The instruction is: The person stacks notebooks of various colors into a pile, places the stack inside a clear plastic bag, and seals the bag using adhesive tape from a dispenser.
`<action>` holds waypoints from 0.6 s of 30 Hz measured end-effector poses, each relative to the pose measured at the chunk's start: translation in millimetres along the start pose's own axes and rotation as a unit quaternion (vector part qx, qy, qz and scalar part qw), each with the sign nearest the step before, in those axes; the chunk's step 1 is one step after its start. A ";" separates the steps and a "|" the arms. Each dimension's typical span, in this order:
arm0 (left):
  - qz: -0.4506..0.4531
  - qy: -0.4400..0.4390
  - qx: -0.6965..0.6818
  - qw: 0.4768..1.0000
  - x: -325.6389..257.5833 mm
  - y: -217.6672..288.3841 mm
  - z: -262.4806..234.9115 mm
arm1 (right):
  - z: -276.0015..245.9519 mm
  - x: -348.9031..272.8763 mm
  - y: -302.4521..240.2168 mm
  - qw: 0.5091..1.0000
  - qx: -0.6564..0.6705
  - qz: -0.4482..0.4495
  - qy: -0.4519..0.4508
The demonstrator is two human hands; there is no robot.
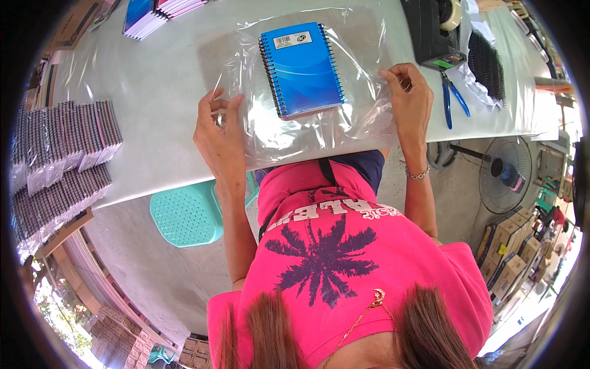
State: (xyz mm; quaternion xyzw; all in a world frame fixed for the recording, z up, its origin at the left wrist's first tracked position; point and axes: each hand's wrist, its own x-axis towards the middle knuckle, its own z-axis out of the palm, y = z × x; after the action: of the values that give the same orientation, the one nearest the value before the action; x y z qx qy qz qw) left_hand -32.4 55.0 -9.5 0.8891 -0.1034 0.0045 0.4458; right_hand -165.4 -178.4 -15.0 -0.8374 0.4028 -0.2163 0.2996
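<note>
Spiral notebooks with a blue cover (304,71) lie stacked on a crinkled clear plastic sheet (270,132) in front of me. Wire coils run down both the left and the right side of the stack, and a white label sits near its top. I cannot tell whether the plastic is one layer or a bag around them. At the plastic's left edge, my left hand (222,132) pinches it between thumb and fingers. My right hand (410,101) grips the opposite edge with thumb and forefinger, level with the notebooks.
To the right are a black tape dispenser (433,37), blue-handled pliers (452,101) and black binding coils (485,64). Piles of spiral notebooks (67,141) stand at left; more notebooks (144,18) lie at the far edge. Below are a teal stool (187,215) and a fan (507,175).
</note>
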 end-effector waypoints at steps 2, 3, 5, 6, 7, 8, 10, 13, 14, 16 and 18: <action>-0.024 -0.039 -0.001 0.999 1.7 5.3 -1.4 | 3.3 -0.9 2.0 0.997 0.070 -0.007 0.019; -0.021 -0.051 -0.012 0.998 4.2 0.7 -3.0 | 4.7 -1.6 1.2 0.994 0.106 -0.012 0.028; -0.028 -0.074 -0.055 0.995 7.4 -1.4 -4.4 | 2.8 -1.4 -6.5 0.993 0.118 -0.007 0.014; -0.039 -0.085 -0.087 0.992 8.7 -1.3 -4.6 | 2.8 -1.5 -8.6 0.992 0.124 -0.004 0.007; -0.050 -0.095 -0.120 0.987 10.3 -1.2 -4.9 | 3.4 0.3 -6.3 0.993 0.114 0.011 -0.025; -0.051 -0.104 -0.079 0.990 12.6 -1.3 -5.8 | 3.9 4.4 -1.4 0.993 0.103 0.025 -0.057; -0.052 -0.121 0.003 0.991 17.9 -0.6 -8.7 | 2.9 12.6 7.0 0.989 0.104 0.033 -0.103; -0.088 -0.147 -0.136 0.976 21.3 -8.7 -8.0 | 2.3 24.1 16.4 0.978 0.149 0.005 -0.144; -0.065 -0.164 -0.142 0.974 23.4 -12.6 -7.4 | 2.2 27.3 18.6 0.972 0.171 -0.009 -0.159; -0.021 -0.195 -0.152 0.969 27.5 -15.7 -7.2 | 2.4 32.5 14.5 0.967 0.183 -0.010 -0.176; -0.044 -0.175 -0.130 0.975 28.8 -1.2 -5.8 | 0.5 39.2 6.6 0.970 0.165 0.014 -0.180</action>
State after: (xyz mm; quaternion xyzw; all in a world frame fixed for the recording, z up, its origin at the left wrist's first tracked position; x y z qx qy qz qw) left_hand -3.5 55.2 -4.1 0.8144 -0.1405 -0.1843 0.5319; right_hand -145.9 -213.0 -15.1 -0.7959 0.3131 -0.1210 0.5039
